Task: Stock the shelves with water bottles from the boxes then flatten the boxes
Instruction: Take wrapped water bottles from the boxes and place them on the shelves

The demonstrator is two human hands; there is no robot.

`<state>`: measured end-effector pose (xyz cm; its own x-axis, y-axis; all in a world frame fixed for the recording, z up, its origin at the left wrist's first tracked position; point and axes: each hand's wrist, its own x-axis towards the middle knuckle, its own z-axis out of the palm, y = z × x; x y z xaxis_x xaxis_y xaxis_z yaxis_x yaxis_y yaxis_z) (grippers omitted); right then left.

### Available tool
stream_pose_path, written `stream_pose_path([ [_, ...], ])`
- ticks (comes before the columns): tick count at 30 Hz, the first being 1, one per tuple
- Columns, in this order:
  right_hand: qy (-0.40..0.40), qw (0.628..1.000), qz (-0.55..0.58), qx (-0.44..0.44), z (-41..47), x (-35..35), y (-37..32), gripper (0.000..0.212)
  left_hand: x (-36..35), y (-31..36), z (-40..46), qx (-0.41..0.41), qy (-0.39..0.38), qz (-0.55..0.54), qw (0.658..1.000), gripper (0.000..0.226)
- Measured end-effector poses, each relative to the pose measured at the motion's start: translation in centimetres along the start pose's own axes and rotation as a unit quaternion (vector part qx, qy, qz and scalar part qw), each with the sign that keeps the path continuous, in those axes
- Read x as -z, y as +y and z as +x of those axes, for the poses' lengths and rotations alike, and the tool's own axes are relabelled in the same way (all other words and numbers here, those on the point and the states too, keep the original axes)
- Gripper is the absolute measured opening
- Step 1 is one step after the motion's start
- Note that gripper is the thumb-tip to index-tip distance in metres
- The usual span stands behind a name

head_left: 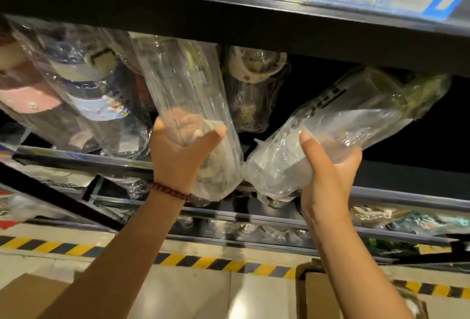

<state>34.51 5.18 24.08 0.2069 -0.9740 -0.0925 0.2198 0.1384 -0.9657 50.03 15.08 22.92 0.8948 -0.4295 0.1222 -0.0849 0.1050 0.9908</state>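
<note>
Left hand (pixel 183 151) wrapped round left bottle (pixel 193 120), right hand (pixel 328 176) round right bottle (pixel 338 125); both at shelf (pixel 76 161) mouth. Bottles best stood upright (film slippery), pushed back beside stocked bottles (pixel 84 90).

There is just one view, worn on my head. It looks forward and down, close to the shelf edge (pixel 229 8), with my left hand (pixel 183 151) and right hand (pixel 328 173) raised ahead and the floor (pixel 190 290) below.
</note>
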Motion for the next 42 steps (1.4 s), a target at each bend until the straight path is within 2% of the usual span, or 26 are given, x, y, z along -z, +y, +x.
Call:
stream_pose_path([
  [6,0.041,0.996,0.074,0.002,0.6,-1.0,0.6,0.085,-0.8,-0.6,0.6,-0.016,0.004,0.022,1.000,0.049],
  [10,0.040,0.995,0.093,0.027,1.3,-1.7,1.5,0.078,-1.2,-0.3,1.0,-0.011,0.008,0.005,1.000,0.075],
  [15,0.009,0.996,0.046,0.076,1.6,-2.8,2.4,0.092,-1.0,-0.3,1.8,0.035,0.008,0.011,0.999,0.068],
  [21,0.001,0.992,-0.012,0.125,1.5,-4.0,3.5,0.094,-0.5,-1.0,2.6,0.041,0.002,0.026,0.999,0.098],
  [22,-0.001,0.992,-0.022,0.127,1.5,-4.0,3.6,0.091,-0.2,-1.2,2.8,0.042,-0.001,0.035,0.999,0.095],
  [25,-0.009,0.988,-0.068,0.138,1.7,-3.8,4.3,0.091,0.1,-1.3,3.0,0.028,-0.022,0.063,0.997,0.063],
  [28,-0.038,0.980,-0.132,0.144,1.5,-3.4,4.9,0.106,0.6,-1.9,2.6,0.013,-0.062,0.076,0.995,0.065],
  [30,-0.064,0.975,-0.159,0.139,1.4,-3.3,5.2,0.108,1.0,-2.3,2.4,0.012,-0.080,0.081,0.993,0.073],
  [32,-0.092,0.969,-0.189,0.131,1.3,-3.7,5.1,0.104,1.2,-2.1,2.4,0.004,-0.081,0.109,0.991,0.074],
  [36,-0.149,0.941,-0.262,0.154,1.7,-4.5,4.9,0.076,1.5,-2.0,3.0,-0.006,-0.067,0.158,0.985,0.059],
  [42,-0.190,0.913,-0.320,0.170,2.0,-5.4,4.6,0.085,2.8,-2.1,3.6,-0.010,-0.050,0.195,0.980,0.060],
])
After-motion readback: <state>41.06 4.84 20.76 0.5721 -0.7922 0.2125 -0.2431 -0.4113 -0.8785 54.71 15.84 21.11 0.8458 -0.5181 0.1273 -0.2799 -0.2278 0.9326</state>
